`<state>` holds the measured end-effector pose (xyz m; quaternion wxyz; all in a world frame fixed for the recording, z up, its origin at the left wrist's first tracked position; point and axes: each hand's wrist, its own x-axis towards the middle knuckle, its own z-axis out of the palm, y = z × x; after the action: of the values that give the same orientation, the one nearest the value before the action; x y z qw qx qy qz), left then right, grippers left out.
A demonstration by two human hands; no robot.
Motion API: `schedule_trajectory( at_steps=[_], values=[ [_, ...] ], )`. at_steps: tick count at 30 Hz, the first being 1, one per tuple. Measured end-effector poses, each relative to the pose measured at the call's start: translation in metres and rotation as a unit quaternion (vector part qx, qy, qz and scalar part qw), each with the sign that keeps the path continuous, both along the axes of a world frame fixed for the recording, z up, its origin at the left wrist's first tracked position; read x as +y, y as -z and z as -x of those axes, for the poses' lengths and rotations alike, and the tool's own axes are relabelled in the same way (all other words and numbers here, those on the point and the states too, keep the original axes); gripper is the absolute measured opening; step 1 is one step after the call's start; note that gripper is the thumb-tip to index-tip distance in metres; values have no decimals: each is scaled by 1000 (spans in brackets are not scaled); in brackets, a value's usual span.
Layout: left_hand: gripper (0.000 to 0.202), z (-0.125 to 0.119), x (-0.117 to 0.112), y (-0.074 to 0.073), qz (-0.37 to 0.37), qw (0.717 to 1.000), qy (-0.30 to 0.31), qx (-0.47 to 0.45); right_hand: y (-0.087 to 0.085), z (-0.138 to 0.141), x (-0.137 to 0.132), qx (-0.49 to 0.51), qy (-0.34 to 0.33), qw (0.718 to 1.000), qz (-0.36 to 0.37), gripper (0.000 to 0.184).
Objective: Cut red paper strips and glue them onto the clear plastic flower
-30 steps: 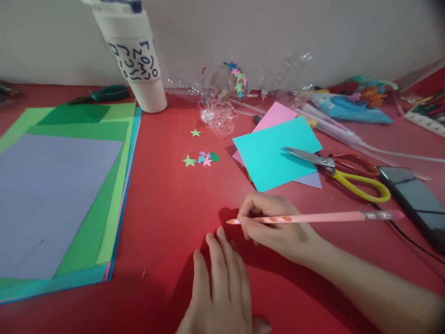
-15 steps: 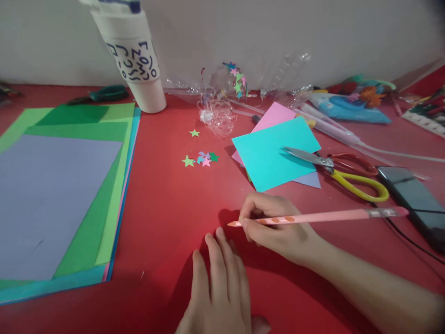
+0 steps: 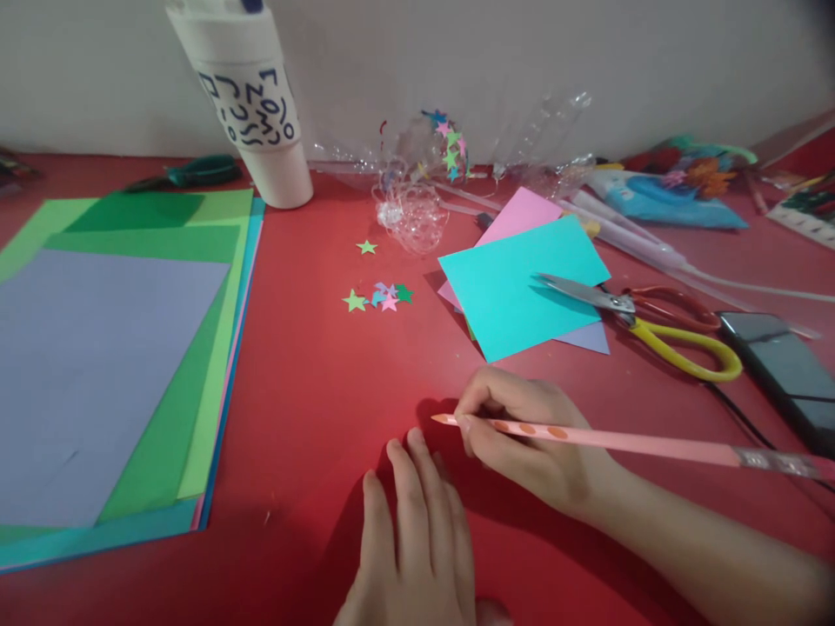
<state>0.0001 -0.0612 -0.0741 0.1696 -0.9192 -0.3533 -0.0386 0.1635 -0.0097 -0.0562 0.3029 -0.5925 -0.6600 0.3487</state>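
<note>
My right hand [image 3: 531, 439] grips a long pink pencil [image 3: 652, 445] near its tip, which points left just above the red surface [image 3: 313, 374]. The pencil's far end slopes down to the right edge of the view. My left hand [image 3: 414, 543] lies flat on the red surface with fingers stretched out, just left of and below the pencil tip, holding nothing. The fingertips of the left hand nearly touch the right hand.
A stack of coloured paper sheets [image 3: 110, 348] lies at the left. Small paper stars [image 3: 378, 297], a turquoise sheet [image 3: 522, 287], scissors [image 3: 652, 322] and a phone [image 3: 783, 365] sit beyond my hands. A white patterned cup [image 3: 257, 104] and crumpled clear plastic [image 3: 417, 200] stand near the wall.
The pencil's far end has swung down and to the right, so the pencil now slopes downward. My right hand shifted slightly right. The left hand stays flat in place.
</note>
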Motion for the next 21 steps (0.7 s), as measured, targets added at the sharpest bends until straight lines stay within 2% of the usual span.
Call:
schedule_trajectory(
  at_steps=[4, 14, 21],
  values=[
    [76, 1, 1, -1, 3, 1000, 3, -1, 0, 1, 1, 8, -4, 1000, 5, 14],
    [76, 2, 2, -2, -7, 1000, 13, 3, -3, 1, -2, -3, 71, 997, 18, 15],
    [82, 1, 1, -5, 21, 1000, -16, -8, 6, -4, 1, 143, 44, 987, 52, 13]
  ],
)
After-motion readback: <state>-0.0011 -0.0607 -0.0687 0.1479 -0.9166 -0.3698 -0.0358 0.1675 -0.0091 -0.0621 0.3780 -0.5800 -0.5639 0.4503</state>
